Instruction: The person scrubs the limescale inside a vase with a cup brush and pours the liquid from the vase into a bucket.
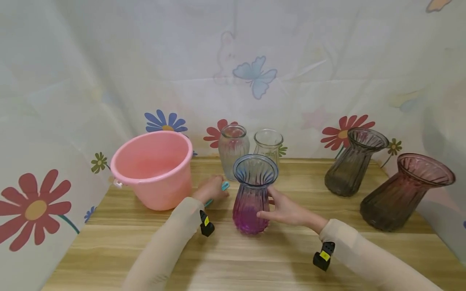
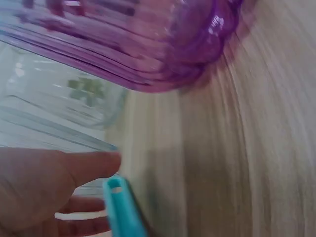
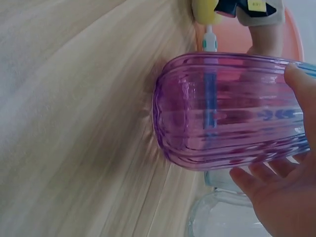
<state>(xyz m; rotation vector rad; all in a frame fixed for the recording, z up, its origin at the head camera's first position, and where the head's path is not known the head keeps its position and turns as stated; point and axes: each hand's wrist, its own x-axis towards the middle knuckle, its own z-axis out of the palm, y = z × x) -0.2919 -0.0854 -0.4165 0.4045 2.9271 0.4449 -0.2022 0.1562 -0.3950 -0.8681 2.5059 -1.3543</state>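
Observation:
In front of me stands a ribbed glass vase (image 1: 251, 204), blue at its flared rim and purple-pink below, upright. My right hand (image 1: 287, 208) grips its side, the thumb in front and the fingers behind. In the right wrist view the thumb and fingertips lie along the purple glass (image 3: 229, 106). To the left of the vase, my left hand (image 1: 212, 189) holds a brush by its teal handle (image 1: 225, 185), with the handle end (image 2: 117, 195) poking out past the fingers. Its yellow sponge head (image 3: 206, 11) shows low over the table in the right wrist view.
A pink bucket (image 1: 172, 188) stands at the left, beside my left hand. Behind the held vase are two clear glass vases (image 1: 233, 149) (image 1: 268, 139). At the right stand a grey vase (image 1: 347, 171) and a reddish-brown vase (image 1: 391, 198), on the wooden table (image 1: 225, 262).

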